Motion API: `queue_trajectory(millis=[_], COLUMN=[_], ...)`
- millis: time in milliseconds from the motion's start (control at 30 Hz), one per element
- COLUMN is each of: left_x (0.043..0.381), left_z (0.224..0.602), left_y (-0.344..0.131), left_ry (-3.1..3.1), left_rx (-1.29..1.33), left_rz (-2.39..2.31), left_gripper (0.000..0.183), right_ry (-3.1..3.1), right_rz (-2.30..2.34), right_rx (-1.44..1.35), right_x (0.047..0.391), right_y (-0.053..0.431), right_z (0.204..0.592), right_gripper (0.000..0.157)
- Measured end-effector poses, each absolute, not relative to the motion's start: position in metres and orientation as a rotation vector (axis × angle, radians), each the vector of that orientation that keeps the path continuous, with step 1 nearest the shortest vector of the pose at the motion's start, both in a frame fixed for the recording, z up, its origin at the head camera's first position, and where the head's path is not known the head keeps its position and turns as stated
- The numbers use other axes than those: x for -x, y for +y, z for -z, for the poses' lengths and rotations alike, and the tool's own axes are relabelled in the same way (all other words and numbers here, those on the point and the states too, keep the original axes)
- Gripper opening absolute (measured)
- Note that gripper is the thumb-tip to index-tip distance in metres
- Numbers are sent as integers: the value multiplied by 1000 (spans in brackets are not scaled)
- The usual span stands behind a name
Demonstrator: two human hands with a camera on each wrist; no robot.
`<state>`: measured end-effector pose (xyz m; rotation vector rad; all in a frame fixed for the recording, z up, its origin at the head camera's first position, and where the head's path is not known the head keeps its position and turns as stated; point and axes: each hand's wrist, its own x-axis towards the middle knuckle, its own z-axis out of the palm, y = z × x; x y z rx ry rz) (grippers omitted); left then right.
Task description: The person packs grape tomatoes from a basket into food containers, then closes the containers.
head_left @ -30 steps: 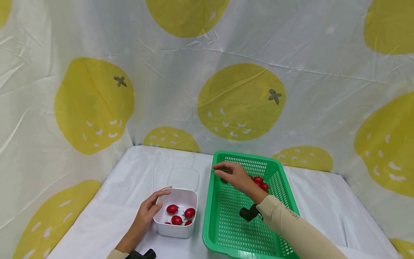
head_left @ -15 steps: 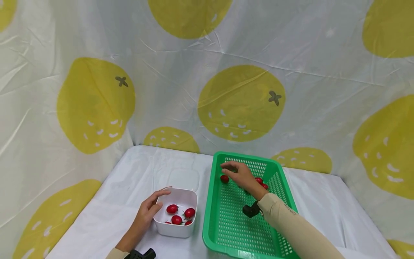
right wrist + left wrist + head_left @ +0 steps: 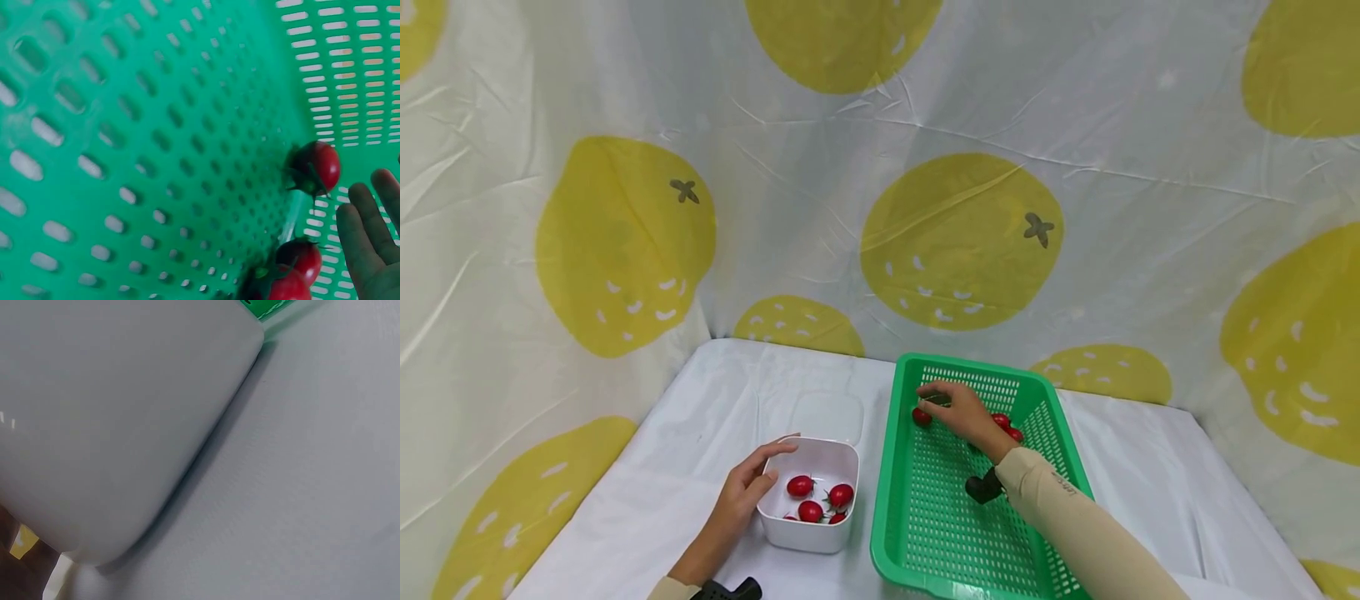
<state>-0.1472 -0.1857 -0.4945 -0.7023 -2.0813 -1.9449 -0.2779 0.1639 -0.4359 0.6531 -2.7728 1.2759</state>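
A square white plastic box [image 3: 808, 537] with several cherry tomatoes [image 3: 801, 486] inside stands on the cloth, left of the green basket [image 3: 891, 500]. My left hand [image 3: 741, 500] holds the box at its left side, thumb by the rim and fingers along the outer wall. Inside the basket's far part my right hand [image 3: 958, 414] reaches down beside a lone cherry tomato [image 3: 922, 416]. In the right wrist view the right fingers [image 3: 362, 231] look fairly straight, with a gap between them and the nearest tomato [image 3: 322, 165]. The box wall [image 3: 125, 412] fills much of the left wrist view.
More cherry tomatoes [image 3: 1002, 420] lie in the basket, partly hidden behind the right wrist. A clear lid [image 3: 827, 415] lies flat behind the white box. White cloth [image 3: 700, 417] covers the table, and a lemon-print curtain [image 3: 790, 208] hangs behind and at the left.
My right hand has moved from over the basket's left rim, right and down into the basket. The lone tomato beside it has come into clearer view. The left hand and box have stayed put.
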Motion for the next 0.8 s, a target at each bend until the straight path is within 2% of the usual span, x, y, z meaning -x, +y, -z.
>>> queue_trajectory(millis=[500,800], left_x=[149,147], left_z=[496,495], left_y=[-186,-186], left_ry=[-2109,-2100], left_rx=[708,699], left_rz=[1918,1938], left_gripper=[37,37], right_ry=[-2840,-2833], right_rz=[-1224,-1143], right_rx=[-700,-853], right_x=[280,283], right_y=[166,166], right_z=[442,447], right_gripper=[25,22])
